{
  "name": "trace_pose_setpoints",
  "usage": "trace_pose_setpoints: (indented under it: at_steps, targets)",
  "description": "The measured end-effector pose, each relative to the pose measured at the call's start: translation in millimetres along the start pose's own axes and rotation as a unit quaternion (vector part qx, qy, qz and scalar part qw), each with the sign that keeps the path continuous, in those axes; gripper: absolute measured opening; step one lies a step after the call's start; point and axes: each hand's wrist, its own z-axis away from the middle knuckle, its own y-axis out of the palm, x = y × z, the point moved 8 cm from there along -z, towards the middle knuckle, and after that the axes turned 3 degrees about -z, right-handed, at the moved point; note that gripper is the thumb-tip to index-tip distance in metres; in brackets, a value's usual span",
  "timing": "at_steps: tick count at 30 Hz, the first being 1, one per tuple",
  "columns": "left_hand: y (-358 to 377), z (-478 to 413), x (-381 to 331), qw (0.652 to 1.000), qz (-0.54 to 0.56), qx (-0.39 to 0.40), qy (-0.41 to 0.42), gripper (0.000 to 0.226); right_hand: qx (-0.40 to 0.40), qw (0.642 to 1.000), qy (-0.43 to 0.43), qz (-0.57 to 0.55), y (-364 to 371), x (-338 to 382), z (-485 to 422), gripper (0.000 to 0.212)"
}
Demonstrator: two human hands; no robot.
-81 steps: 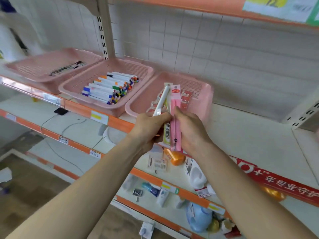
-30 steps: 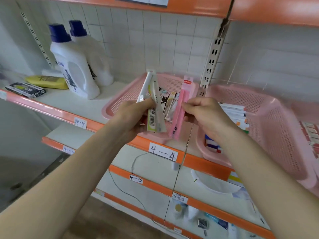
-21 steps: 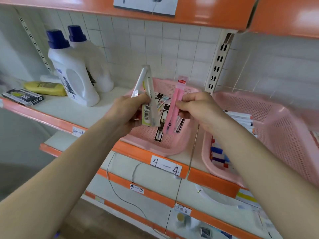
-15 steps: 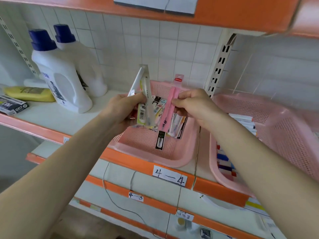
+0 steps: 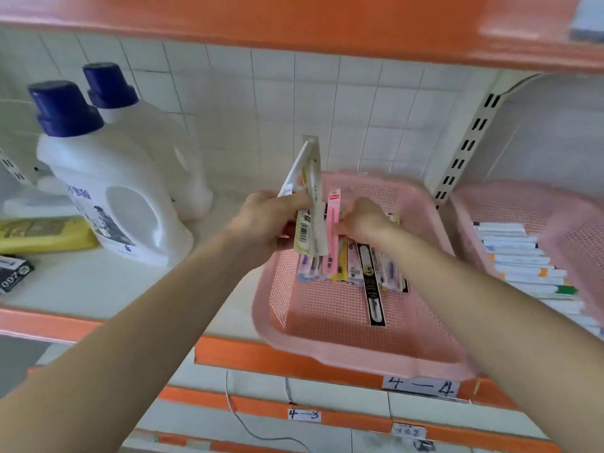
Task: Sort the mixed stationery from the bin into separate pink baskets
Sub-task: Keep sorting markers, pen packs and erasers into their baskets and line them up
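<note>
My left hand (image 5: 264, 220) grips a bunch of white packaged pens (image 5: 310, 197), held upright over the left side of a pink basket (image 5: 330, 338). Right beside them, my right hand (image 5: 362, 220) pinches a slim pink pen pack (image 5: 333, 237), its lower end down among the packs in the basket. Several packaged pens (image 5: 369, 269) lie in a row across the basket's middle. A second pink basket (image 5: 523, 197) to the right holds white markers (image 5: 523, 256) with coloured caps.
Two white detergent jugs (image 5: 108, 188) with blue caps stand left of the basket, with a yellow pack (image 5: 42, 233) and a black box (image 5: 13, 276) beside them. An orange shelf (image 5: 294, 31) hangs overhead. Lower shelves carry labels 4-4 (image 5: 421, 387) and 4-3.
I turned from the right-hand baskets to the left basket. Both hands lowered toward it, and the pink pack went down among the packs lying inside.
</note>
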Motion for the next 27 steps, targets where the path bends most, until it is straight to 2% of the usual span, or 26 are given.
trace_pose_setpoints:
  at_steps: [2,4,6,8,9,11,14,17,22,27]
  targets:
    - [-3.3,-4.7,0.0,1.0,-0.005,0.016,0.001,0.007,-0.017,0.998,0.011,0.054,1.1,0.1,-1.4,0.012]
    - [-4.6,-7.5,-0.2,0.999,-0.01,0.032,0.004,0.011,-0.043,0.998,0.02,0.042,-6.9,2.5,3.9,0.019]
    - [-4.1,-11.3,0.6,0.999,-0.014,0.04,0.006,0.015,-0.051,0.995,-0.004,-0.083,-18.9,12.8,20.0,0.029]
    - [0.0,-13.7,1.7,0.999,-0.014,0.044,0.006,0.017,-0.003,0.957,-0.031,-0.289,-25.6,27.7,48.1,0.031]
    - [3.3,-13.6,1.5,0.999,-0.011,0.046,0.007,0.015,0.018,0.938,-0.05,-0.343,-28.8,35.0,60.7,0.03]
    - [12.9,-11.5,0.9,0.999,-0.005,0.051,0.008,0.017,0.019,0.944,-0.079,-0.319,-34.6,40.3,80.0,0.023]
    - [29.8,-9.5,5.3,0.998,0.006,0.06,-0.002,0.022,-0.046,0.961,-0.076,-0.261,-43.9,29.2,90.7,0.009]
    - [42.8,-8.5,12.2,0.997,0.02,0.069,-0.016,0.01,-0.052,0.955,-0.067,-0.285,-48.3,15.1,93.7,0.005]
    - [56.4,-5.9,21.6,0.995,0.05,0.082,-0.022,0.029,-0.037,0.934,-0.036,-0.353,-45.4,-7.2,93.9,0.005]
    - [61.8,-8.3,31.4,0.994,0.051,0.09,-0.03,0.026,-0.035,0.923,-0.007,-0.384,-50.0,-29.2,86.9,0.002]
